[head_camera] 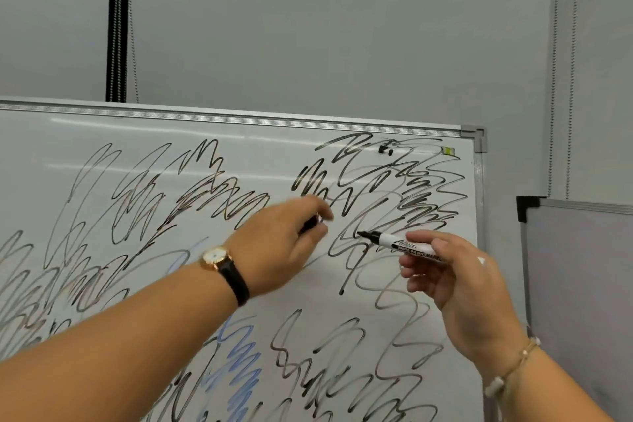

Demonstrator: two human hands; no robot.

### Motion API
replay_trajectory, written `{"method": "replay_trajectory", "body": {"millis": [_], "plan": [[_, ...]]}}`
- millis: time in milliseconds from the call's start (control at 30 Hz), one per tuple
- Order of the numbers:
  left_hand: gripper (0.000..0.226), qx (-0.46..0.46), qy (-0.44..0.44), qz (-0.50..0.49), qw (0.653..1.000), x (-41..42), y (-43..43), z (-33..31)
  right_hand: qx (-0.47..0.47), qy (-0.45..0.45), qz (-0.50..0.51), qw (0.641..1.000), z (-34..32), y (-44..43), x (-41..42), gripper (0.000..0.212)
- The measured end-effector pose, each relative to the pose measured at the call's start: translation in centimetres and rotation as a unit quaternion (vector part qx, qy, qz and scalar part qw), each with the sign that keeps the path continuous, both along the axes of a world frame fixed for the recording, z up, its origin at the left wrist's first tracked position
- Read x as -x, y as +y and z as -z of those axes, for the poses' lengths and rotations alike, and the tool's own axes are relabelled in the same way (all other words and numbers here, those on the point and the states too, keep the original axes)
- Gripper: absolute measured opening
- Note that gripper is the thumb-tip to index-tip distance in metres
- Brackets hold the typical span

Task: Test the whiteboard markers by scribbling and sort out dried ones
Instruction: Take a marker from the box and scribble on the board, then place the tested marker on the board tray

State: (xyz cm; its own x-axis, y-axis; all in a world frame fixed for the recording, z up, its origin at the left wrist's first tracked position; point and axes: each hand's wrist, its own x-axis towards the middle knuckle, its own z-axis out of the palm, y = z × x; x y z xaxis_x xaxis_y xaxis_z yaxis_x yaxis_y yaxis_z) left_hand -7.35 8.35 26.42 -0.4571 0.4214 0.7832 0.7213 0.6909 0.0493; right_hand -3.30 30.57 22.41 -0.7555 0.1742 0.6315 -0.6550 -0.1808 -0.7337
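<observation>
A whiteboard (pixel 239 161) fills the lower left, covered with black, grey and some blue scribbles. My right hand (pixel 455 274) pinches an uncapped black whiteboard marker (pixel 400 241), white-barrelled, with its tip pointing left close to the board. My left hand (pixel 284 243), with a wristwatch on its wrist, is raised just left of the tip and holds a small black cap (pixel 310 224) between its fingers. The left hand is blurred.
A second framed board (pixel 582 284) stands at the right. Behind are grey window blinds with hanging bead cords (pixel 553 79) and a dark vertical post (pixel 118 27). A small yellow-green tag (pixel 447 150) and a black magnet (pixel 383 149) sit near the whiteboard's top right.
</observation>
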Motion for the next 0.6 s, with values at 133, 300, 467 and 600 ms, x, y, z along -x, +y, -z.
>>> {"method": "replay_trajectory", "body": {"millis": [133, 300, 467, 600], "plan": [[0.007, 0.054, -0.170, 0.016, 0.984, -1.1, 0.0, 4.3, -0.072, -0.048, -0.017, 0.996, -0.3, -0.1, -1.1, 0.013], [0.014, 0.049, -0.248, -0.001, 0.968, -1.0, -0.8, 7.0, -0.188, -0.060, -0.034, 0.980, -0.3, -0.2, -2.4, 0.017], [0.018, 0.055, -0.263, -0.017, 0.963, -1.5, -1.0, 7.6, -0.234, -0.068, -0.036, 0.969, 0.4, -0.7, -2.7, 0.016], [0.019, 0.068, -0.267, -0.016, 0.961, -2.1, -0.9, 7.9, -0.253, -0.079, -0.020, 0.964, 1.2, -1.1, -2.8, 0.016]]}}
